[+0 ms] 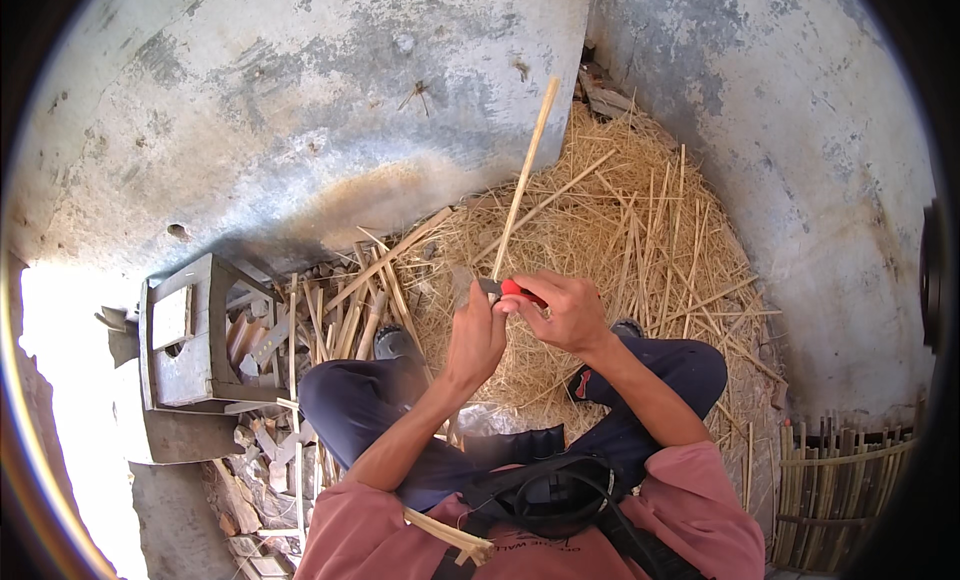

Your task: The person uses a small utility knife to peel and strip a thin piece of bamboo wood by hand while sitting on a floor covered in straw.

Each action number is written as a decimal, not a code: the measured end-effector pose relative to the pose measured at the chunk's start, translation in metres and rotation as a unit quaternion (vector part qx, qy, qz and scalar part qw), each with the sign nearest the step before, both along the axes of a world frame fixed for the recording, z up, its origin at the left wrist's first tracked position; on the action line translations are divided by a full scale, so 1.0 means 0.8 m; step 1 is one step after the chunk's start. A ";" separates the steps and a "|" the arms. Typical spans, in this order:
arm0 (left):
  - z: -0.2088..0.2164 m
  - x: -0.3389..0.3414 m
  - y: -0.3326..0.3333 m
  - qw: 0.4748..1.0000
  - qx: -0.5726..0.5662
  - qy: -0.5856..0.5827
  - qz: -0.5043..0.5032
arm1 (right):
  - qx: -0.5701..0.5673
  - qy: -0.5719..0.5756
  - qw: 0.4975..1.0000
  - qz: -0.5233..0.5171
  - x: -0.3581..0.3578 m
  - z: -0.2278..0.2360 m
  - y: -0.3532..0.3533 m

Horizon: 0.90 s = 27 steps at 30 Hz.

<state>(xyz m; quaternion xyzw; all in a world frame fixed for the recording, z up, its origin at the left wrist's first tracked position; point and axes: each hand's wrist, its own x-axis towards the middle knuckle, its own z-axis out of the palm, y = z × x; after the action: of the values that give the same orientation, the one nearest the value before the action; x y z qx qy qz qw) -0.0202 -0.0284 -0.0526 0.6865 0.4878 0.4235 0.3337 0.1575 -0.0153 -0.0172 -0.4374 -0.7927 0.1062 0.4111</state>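
Note:
A long pale strip of wood or bamboo [527, 175] rises from between my hands, tilted a little to the right toward the wall. My left hand [478, 332] is closed around its near end. My right hand [565, 312] grips the red handle of a knife [512, 288], and the grey blade lies against the strip beside my left fingers. Both hands meet above my crossed legs, just in front of the shavings. Closer to me, the split end of another pale strip [450, 530] lies against my pink shirt; the rest is partly hidden by my arm.
A heap of thin shavings [600, 220] covers the floor ahead, with loose strips on it. Left stands a worn wooden box-like frame [185, 330] amid sticks and scraps. A fence-like piece of upright slats [840, 490] stands at lower right. Stained walls [330, 90] surround me.

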 end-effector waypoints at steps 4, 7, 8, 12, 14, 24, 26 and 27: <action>-0.002 0.002 0.001 1.000 0.023 -0.001 0.009 | 0.012 -0.010 1.000 -0.015 -0.001 -0.002 0.000; 0.005 0.004 0.002 1.000 0.013 0.003 0.009 | 0.025 -0.011 0.999 -0.026 0.000 -0.003 0.001; 0.006 0.004 0.003 1.000 0.016 0.001 0.010 | 0.033 -0.005 0.999 -0.029 0.000 -0.005 0.001; 0.007 0.007 0.003 0.999 0.033 -0.008 0.016 | 0.058 -0.012 0.998 -0.031 0.000 0.001 0.000; 0.006 0.007 0.002 0.999 0.040 -0.011 0.019 | 0.034 -0.033 0.998 -0.030 0.000 0.012 -0.004; 0.023 0.009 0.003 0.998 -0.055 0.006 0.022 | 0.033 0.012 0.999 -0.040 0.005 0.008 0.010; 0.022 0.010 0.003 0.999 -0.049 0.006 0.022 | 0.028 -0.001 0.999 -0.042 0.009 0.009 0.011; 0.024 0.011 0.003 0.999 -0.045 0.004 0.020 | 0.024 -0.007 0.999 -0.043 0.011 0.009 0.011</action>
<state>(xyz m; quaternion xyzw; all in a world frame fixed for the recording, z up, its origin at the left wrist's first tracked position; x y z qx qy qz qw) -0.0117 -0.0262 -0.0337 0.6627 0.5213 0.4049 0.3538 0.1659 -0.0062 -0.0100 -0.4619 -0.7781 0.0660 0.4206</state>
